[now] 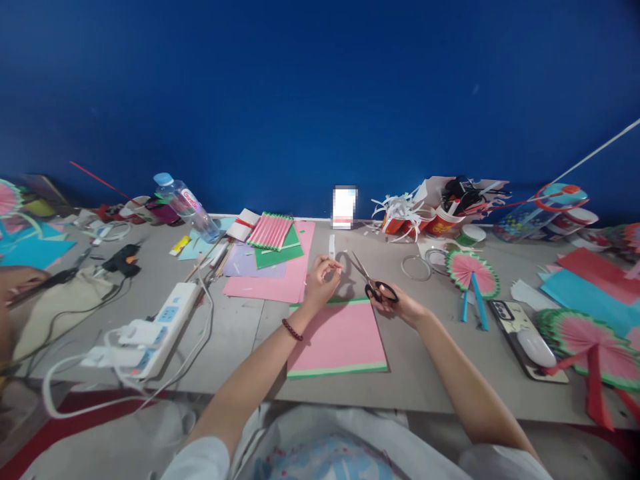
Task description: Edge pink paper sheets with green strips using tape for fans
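My right hand (pixel 400 303) grips black-handled scissors (pixel 367 277), blades open and pointing up-left. My left hand (pixel 323 279) is closed in a pinch just left of the blades, above the top edge of a pink sheet on green paper (pixel 340 340); what it pinches is too small to name. A small white paper strip (pixel 332 245) lies on the table just beyond the left hand. A dark red bead bracelet (pixel 292 329) sits on my left wrist.
A white power strip (pixel 167 319) with plugs and cables lies left, a glue gun (pixel 123 259) and water bottle (pixel 186 205) beyond it. Stacked coloured sheets (pixel 273 257) sit behind the left hand. Paper fans (pixel 473 272), a phone (pixel 525 337) and cups of scraps (pixel 430 217) crowd the right.
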`<state>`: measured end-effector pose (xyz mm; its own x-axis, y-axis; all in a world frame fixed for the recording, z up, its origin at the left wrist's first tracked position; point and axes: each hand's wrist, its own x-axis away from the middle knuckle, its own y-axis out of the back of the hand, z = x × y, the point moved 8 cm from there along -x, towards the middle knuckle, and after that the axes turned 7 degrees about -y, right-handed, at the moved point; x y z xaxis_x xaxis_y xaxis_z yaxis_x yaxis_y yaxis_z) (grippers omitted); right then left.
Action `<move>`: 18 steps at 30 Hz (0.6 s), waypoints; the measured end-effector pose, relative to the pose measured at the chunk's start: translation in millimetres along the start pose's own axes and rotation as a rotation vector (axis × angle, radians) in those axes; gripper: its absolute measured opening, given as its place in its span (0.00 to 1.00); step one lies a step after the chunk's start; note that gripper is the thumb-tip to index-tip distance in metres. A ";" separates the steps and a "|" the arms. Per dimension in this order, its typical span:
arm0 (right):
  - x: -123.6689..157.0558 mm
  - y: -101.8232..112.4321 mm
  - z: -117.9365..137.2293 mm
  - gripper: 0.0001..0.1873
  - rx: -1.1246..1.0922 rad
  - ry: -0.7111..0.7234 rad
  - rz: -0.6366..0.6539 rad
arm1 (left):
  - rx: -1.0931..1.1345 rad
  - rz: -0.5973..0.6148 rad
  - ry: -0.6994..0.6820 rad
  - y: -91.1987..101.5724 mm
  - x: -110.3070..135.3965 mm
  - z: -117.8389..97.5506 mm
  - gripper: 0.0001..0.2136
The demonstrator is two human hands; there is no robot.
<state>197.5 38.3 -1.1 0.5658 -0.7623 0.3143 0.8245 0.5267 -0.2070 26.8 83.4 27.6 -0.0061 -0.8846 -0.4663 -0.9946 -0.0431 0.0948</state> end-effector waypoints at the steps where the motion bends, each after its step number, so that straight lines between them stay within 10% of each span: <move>1: -0.1 0.5 -0.3 0.24 -0.001 0.000 -0.005 | 0.001 -0.003 0.010 0.2 0.1 1.4 0.04; 18: 0.0 0.0 -1.2 0.25 0.003 -0.005 0.004 | -0.003 0.017 -0.045 -0.2 -2.0 -4.6 0.05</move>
<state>197.5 37.9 -2.2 0.5694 -0.7582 0.3177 0.8220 0.5311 -0.2057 27.5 83.0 32.5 -0.0281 -0.8633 -0.5038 -0.9939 -0.0296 0.1062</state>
